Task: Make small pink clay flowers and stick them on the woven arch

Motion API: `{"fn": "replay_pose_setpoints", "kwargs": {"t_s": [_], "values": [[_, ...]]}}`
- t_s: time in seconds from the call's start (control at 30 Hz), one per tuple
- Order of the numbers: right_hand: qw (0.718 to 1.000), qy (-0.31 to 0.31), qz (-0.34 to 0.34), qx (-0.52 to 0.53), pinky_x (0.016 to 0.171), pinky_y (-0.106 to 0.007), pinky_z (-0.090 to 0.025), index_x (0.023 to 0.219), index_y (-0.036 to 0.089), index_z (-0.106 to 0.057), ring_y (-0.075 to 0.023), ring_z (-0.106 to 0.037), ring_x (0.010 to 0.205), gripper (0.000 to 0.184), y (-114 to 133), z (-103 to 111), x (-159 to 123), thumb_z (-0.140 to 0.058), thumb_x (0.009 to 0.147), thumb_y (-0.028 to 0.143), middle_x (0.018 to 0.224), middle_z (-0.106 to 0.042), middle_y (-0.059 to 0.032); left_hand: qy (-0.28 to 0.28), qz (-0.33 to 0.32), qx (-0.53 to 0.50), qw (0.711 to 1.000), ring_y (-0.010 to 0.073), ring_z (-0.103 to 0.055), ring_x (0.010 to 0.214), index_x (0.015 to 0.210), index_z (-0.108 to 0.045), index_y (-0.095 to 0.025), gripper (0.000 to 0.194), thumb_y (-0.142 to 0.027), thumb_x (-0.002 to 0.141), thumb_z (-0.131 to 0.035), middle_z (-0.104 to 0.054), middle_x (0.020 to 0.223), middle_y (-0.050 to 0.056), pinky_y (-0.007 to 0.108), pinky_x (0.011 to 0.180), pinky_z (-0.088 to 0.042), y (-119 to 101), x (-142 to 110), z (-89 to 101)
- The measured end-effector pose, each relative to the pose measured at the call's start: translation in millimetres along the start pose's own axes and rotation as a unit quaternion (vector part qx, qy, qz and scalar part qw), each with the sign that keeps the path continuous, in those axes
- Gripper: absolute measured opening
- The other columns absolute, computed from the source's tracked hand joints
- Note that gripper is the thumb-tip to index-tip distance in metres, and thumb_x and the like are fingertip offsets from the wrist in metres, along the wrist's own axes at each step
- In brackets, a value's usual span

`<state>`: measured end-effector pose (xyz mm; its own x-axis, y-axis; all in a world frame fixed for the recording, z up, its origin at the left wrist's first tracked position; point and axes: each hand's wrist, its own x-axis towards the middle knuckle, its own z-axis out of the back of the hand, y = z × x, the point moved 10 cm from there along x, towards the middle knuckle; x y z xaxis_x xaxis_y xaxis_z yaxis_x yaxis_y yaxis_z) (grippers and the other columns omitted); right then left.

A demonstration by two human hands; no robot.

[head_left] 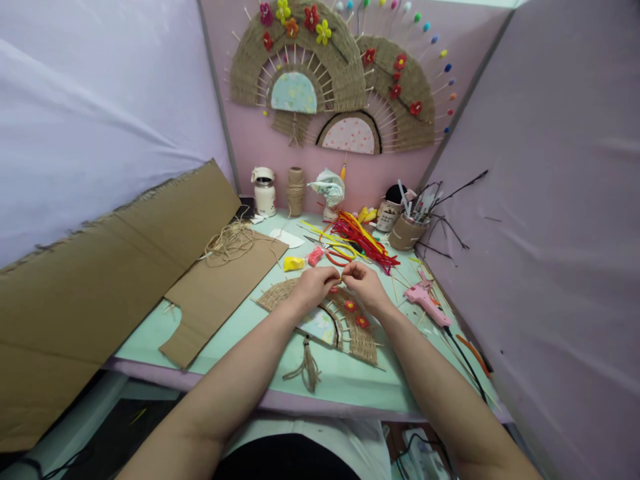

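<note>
My left hand (320, 283) and my right hand (361, 283) meet above a woven twine fan (280, 293), fingertips pinched close together. Something tiny may be between them, too small to name. The fan lies on the table, with red flowers (361, 322) on its right side and a patterned half-round centre (323, 327). A twine tassel (306, 367) hangs off its lower edge. My left hand hides part of the fan's upper edge. Just beyond the hands are a yellow packet (293, 264), a pink-red packet (315, 256) and red-handled scissors (340, 258).
Red and yellow pipe cleaners (363, 240) lie behind the hands. A pink glue gun (427, 301) with its cord is at right, below a pot of twigs (407, 233). Cardboard (230, 287) and loose twine (229, 241) lie left. A twine spool (295, 191) stands at the back.
</note>
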<state>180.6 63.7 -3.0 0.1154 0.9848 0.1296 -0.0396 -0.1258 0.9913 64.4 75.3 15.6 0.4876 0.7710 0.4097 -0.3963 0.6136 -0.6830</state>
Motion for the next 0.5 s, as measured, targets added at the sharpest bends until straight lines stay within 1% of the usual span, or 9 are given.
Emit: {"fn": "replay_pose_setpoints", "kwargs": {"t_s": [0.07,0.1,0.13,0.17,0.2,0.27,0.33,0.4,0.5], "values": [[0.994,0.012,-0.063,0.089,0.058,-0.024,-0.04,0.072,0.02,-0.057,-0.0097,-0.047,0.057,0.017,-11.2,0.3,1.3,-0.064,0.057,0.023,0.064,-0.054,0.0053,-0.008,0.024,-0.016,1.0,0.0119,-0.053,0.064,0.073,-0.065,-0.018,0.009,-0.02,0.079,-0.059,-0.063,0.067,-0.001,0.024,0.064,-0.038,4.5,1.2,3.1],[0.99,0.011,-0.079,0.119,0.058,-0.024,-0.04,0.074,0.02,-0.058,-0.0098,-0.047,0.058,0.019,-14.1,3.0,2.6,-0.066,0.057,0.024,0.064,-0.054,0.0054,-0.018,0.046,-0.046,0.998,0.0119,-0.053,0.063,0.072,-0.065,-0.018,0.007,-0.021,0.077,-0.061,-0.062,0.066,-0.001,0.024,0.063,-0.038,8.8,2.0,5.7],[0.988,0.0,-0.08,0.129,0.059,-0.024,-0.04,0.077,0.021,-0.06,-0.0101,-0.048,0.059,0.021,-14.7,8.5,4.7,-0.067,0.058,0.025,0.065,-0.055,0.0051,-0.031,0.072,-0.089,0.993,0.0119,-0.053,0.063,0.072,-0.064,-0.018,0.005,-0.022,0.075,-0.063,-0.062,0.066,-0.001,0.024,0.063,-0.039,13.9,2.7,8.7],[0.991,-0.019,-0.067,0.113,0.059,-0.025,-0.04,0.079,0.021,-0.062,-0.0106,-0.049,0.059,0.022,-13.3,16.7,7.4,-0.067,0.059,0.027,0.066,-0.057,0.0045,-0.046,0.098,-0.142,0.984,0.0119,-0.054,0.062,0.072,-0.063,-0.017,0.006,-0.022,0.073,-0.065,-0.062,0.065,-0.001,0.024,0.062,-0.04,19.3,3.1,11.3],[0.995,-0.04,-0.043,0.074,0.06,-0.025,-0.04,0.081,0.021,-0.064,-0.0113,-0.049,0.061,0.023,-10.0,25.9,10.2,-0.067,0.06,0.029,0.068,-0.059,0.0033,-0.06,0.122,-0.2,0.97,0.0118,-0.055,0.062,0.071,-0.062,-0.017,0.008,-0.024,0.071,-0.067,-0.062,0.065,-0.001,0.024,0.062,-0.041,24.4,3.2,13.1],[0.996,-0.069,0.023,-0.042,0.063,-0.028,-0.04,0.08,0.019,-0.067,-0.0136,-0.052,0.064,0.021,0.3,38.9,14.3,-0.066,0.064,0.033,0.072,-0.064,-0.0003,-0.083,0.164,-0.301,0.936,0.0109,-0.055,0.061,0.071,-0.06,-0.016,0.015,-0.027,0.068,-0.071,-0.062,0.065,-0.001,0.024,0.061,-0.042,33.0,2.1,14.6],[0.983,-0.069,0.078,-0.149,0.068,-0.03,-0.041,0.076,0.018,-0.068,-0.016,-0.055,0.069,0.019,6.8,40.7,16.5,-0.063,0.069,0.034,0.076,-0.067,-0.003,-0.091,0.196,-0.373,0.902,0.0094,-0.055,0.061,0.071,-0.06,-0.016,0.023,-0.031,0.064,-0.076,-0.061,0.065,-0.001,0.022,0.06,-0.042,38.1,0.2,13.0],[0.968,-0.053,0.099,-0.223,0.07,-0.031,-0.041,0.073,0.018,-0.067,-0.0174,-0.057,0.071,0.016,3.7,37.4,18.6,-0.06,0.072,0.032,0.076,-0.068,-0.0037,-0.085,0.214,-0.434,0.871,0.0083,-0.055,0.061,0.072,-0.06,-0.015,0.029,-0.035,0.061,-0.079,-0.062,0.067,0.0,0.021,0.06,-0.042,38.7,-1.3,9.0],[0.945,-0.039,0.086,-0.312,0.067,-0.029,-0.04,0.069,0.019,-0.064,-0.0176,-0.056,0.068,0.014,-10.2,35.2,23.0,-0.057,0.075,0.03,0.072,-0.067,-0.003,-0.071,0.22,-0.517,0.824,0.0082,-0.056,0.06,0.073,-0.057,-0.015,0.032,-0.04,0.065,-0.076,-0.061,0.069,0.0,0.019,0.055,-0.04,34.0,-1.1,3.5]]}}
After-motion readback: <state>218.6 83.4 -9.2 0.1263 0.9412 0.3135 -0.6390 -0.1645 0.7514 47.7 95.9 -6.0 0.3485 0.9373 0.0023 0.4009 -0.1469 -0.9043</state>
